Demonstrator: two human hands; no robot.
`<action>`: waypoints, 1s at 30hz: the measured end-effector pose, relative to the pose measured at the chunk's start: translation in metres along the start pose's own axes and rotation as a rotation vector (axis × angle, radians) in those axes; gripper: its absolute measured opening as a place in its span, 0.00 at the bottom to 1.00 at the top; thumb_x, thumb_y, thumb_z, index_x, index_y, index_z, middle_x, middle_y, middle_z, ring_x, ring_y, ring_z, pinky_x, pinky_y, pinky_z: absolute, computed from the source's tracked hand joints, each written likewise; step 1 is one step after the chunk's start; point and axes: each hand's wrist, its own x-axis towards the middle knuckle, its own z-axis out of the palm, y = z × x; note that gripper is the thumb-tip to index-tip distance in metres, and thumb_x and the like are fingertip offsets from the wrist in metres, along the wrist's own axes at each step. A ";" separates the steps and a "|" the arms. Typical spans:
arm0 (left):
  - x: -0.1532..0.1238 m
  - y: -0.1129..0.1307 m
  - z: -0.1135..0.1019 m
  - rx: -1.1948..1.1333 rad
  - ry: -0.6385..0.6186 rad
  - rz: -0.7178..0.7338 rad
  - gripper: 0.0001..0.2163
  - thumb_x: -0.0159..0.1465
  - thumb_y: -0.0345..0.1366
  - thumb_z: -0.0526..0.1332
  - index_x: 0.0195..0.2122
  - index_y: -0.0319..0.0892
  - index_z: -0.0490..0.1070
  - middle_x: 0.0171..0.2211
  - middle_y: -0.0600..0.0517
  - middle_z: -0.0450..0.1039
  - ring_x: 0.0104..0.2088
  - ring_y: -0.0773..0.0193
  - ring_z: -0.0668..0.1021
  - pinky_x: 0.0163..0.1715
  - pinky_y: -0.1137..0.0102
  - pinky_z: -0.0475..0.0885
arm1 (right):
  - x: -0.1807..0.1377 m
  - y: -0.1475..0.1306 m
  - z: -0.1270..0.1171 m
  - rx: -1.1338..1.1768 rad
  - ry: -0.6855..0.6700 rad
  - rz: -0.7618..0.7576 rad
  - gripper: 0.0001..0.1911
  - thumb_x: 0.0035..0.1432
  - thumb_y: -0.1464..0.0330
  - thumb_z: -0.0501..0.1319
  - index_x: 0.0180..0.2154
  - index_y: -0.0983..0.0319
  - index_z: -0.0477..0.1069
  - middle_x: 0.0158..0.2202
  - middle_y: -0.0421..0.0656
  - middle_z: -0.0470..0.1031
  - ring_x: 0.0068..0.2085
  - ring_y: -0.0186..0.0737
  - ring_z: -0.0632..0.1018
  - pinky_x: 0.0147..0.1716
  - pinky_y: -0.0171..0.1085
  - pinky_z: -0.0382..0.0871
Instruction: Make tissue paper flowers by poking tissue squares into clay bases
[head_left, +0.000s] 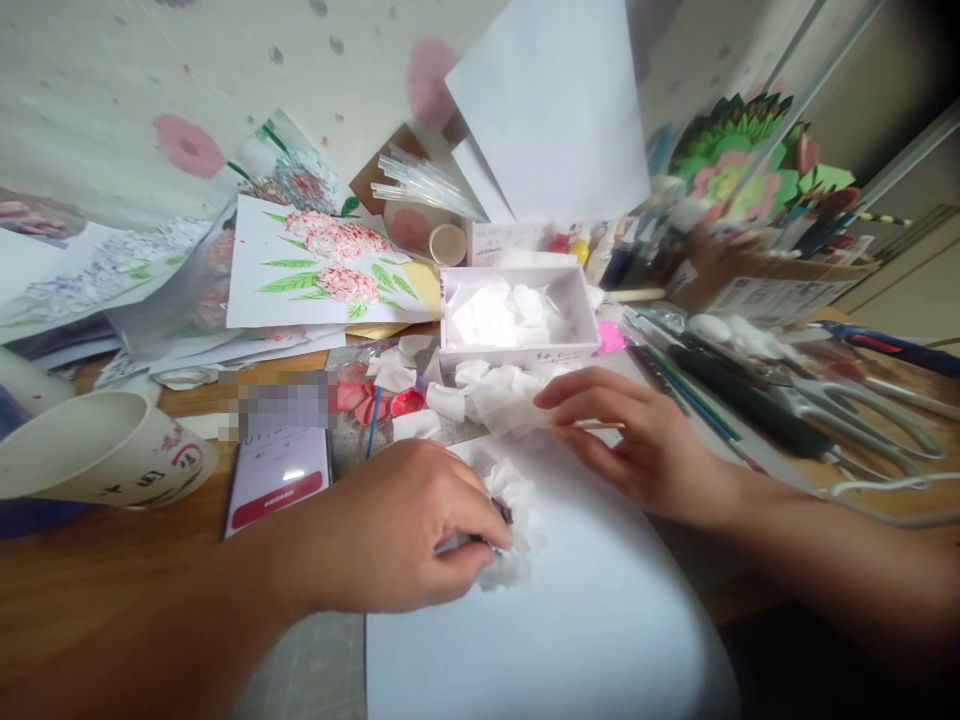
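Note:
My left hand [427,530] is closed, thumb and fingertips pinched on a clump of crumpled white tissue paper [517,570]. A small dark patch shows by its fingertips; what it is I cannot make out. The clump rests on a white sheet of paper [600,620]. Higher and to the right, my right hand [637,440] pinches a thin pale stick [600,426] between thumb and fingers. Its fingertips are beside loose white tissue pieces [502,395], in front of a white box [521,353] that holds more tissue.
A paper cup [97,450] and a phone [277,470] stand at left. Behind lies a picture of red-and-white flowers [322,265]. Red paint [407,402] sits near the tissue pieces. Scissors [855,410], brushes and a cardboard box [780,290] crowd the right side.

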 end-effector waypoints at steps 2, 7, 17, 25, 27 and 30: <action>0.000 0.000 0.000 -0.003 -0.015 -0.004 0.12 0.53 0.23 0.56 0.32 0.45 0.74 0.21 0.59 0.69 0.24 0.71 0.69 0.27 0.74 0.60 | 0.000 0.003 0.003 -0.027 -0.038 -0.032 0.04 0.57 0.76 0.57 0.35 0.62 0.67 0.41 0.49 0.73 0.41 0.38 0.76 0.37 0.36 0.74; -0.001 -0.001 -0.001 0.013 -0.038 -0.007 0.12 0.53 0.22 0.55 0.30 0.44 0.74 0.20 0.60 0.67 0.23 0.72 0.67 0.27 0.75 0.60 | 0.002 0.008 0.005 -0.089 -0.071 -0.053 0.05 0.58 0.76 0.55 0.36 0.63 0.66 0.42 0.50 0.74 0.40 0.38 0.77 0.37 0.36 0.74; -0.002 -0.006 0.001 -0.104 0.001 -0.020 0.11 0.56 0.27 0.56 0.33 0.45 0.76 0.22 0.57 0.74 0.24 0.69 0.72 0.27 0.74 0.63 | 0.002 -0.028 -0.011 0.115 0.007 -0.022 0.09 0.57 0.79 0.55 0.38 0.62 0.67 0.36 0.48 0.75 0.39 0.37 0.77 0.38 0.35 0.73; -0.004 -0.009 -0.006 -0.217 -0.093 -0.194 0.08 0.59 0.34 0.56 0.32 0.44 0.76 0.26 0.56 0.75 0.27 0.68 0.75 0.29 0.75 0.66 | -0.006 -0.037 0.002 0.283 -0.248 -0.191 0.04 0.59 0.76 0.54 0.36 0.66 0.66 0.38 0.52 0.74 0.38 0.36 0.77 0.37 0.33 0.73; -0.004 -0.009 -0.007 -0.236 -0.105 -0.221 0.09 0.60 0.35 0.55 0.33 0.44 0.76 0.26 0.55 0.75 0.27 0.68 0.74 0.28 0.75 0.66 | -0.007 -0.036 0.002 0.280 -0.258 -0.201 0.04 0.59 0.76 0.54 0.36 0.66 0.66 0.38 0.52 0.74 0.39 0.37 0.77 0.38 0.34 0.73; -0.003 -0.009 -0.006 -0.244 -0.067 -0.206 0.08 0.60 0.35 0.57 0.33 0.45 0.76 0.24 0.56 0.75 0.25 0.69 0.74 0.26 0.75 0.64 | -0.006 -0.032 -0.005 0.239 -0.219 -0.177 0.05 0.58 0.76 0.55 0.37 0.65 0.67 0.40 0.52 0.74 0.42 0.39 0.76 0.43 0.37 0.72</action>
